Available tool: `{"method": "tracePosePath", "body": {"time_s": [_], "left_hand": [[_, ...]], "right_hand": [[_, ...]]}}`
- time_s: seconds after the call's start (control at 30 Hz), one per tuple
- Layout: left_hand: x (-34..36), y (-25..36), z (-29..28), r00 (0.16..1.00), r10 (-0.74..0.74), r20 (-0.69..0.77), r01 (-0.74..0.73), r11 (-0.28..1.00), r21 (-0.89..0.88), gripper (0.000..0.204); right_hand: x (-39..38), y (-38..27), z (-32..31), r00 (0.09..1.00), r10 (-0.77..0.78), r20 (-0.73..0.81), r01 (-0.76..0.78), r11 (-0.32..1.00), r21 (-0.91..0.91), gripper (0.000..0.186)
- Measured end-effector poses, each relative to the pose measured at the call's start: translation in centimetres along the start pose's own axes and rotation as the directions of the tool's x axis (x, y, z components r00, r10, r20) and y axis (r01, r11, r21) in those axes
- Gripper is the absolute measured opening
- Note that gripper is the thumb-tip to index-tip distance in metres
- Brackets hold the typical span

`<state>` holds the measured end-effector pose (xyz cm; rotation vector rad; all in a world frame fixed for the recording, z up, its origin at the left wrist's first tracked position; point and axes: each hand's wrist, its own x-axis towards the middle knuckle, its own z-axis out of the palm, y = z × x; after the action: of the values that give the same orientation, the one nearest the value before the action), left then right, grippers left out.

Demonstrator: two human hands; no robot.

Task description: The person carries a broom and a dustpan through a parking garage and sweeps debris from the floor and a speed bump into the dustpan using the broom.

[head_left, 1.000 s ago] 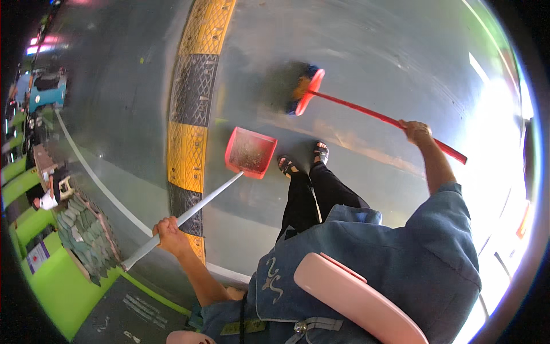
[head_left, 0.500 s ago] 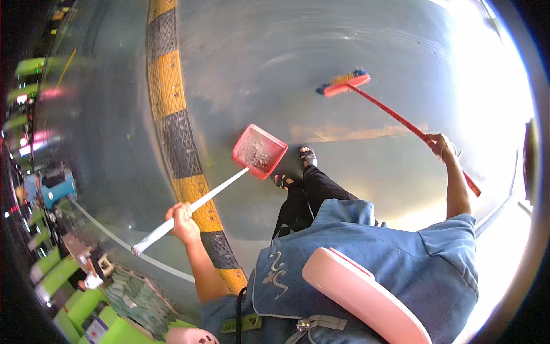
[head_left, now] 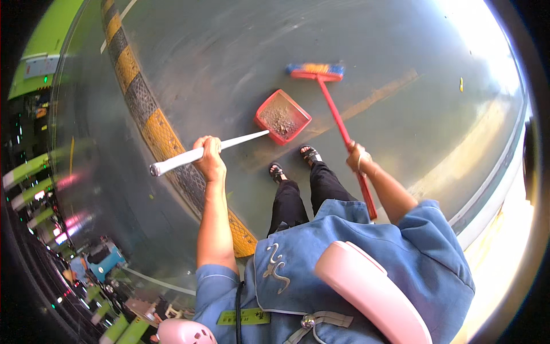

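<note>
My left hand [head_left: 211,157] is closed round the white handle of a long-handled dustpan [head_left: 303,121]. Its red pan lies ahead of my feet, with grey dirt and grit [head_left: 279,119] heaped inside. On the other side, my right hand [head_left: 358,158] grips the red stick of a broom [head_left: 338,114]. The broom head, red with blue and yellow bristles, is just beyond the pan's far right edge, apart from it and slightly blurred.
A yellow and black speed bump [head_left: 153,135] runs along the floor on my left. My sandalled feet [head_left: 309,153] stand behind the pan. A small yellow scrap [head_left: 461,84] lies far right. Blurred green and blue objects fill the left edge.
The broom head has swung left, closer to the pan, and my right hand has come in toward my body. The dustpan has moved up and right in view with my left hand.
</note>
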<state>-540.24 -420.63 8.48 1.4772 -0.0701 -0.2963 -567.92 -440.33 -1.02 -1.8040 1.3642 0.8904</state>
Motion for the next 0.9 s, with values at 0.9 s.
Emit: {"method": "tracePosePath", "body": {"time_s": [0.9], "left_hand": [[7.7,1.1,-3.6,0.986,-0.102,0.135,0.11,0.993,-0.049,0.017]], "right_hand": [[-16.3,-7.5,4.2,0.954,-0.281,0.108,-0.021,0.294,0.956,0.048]]}}
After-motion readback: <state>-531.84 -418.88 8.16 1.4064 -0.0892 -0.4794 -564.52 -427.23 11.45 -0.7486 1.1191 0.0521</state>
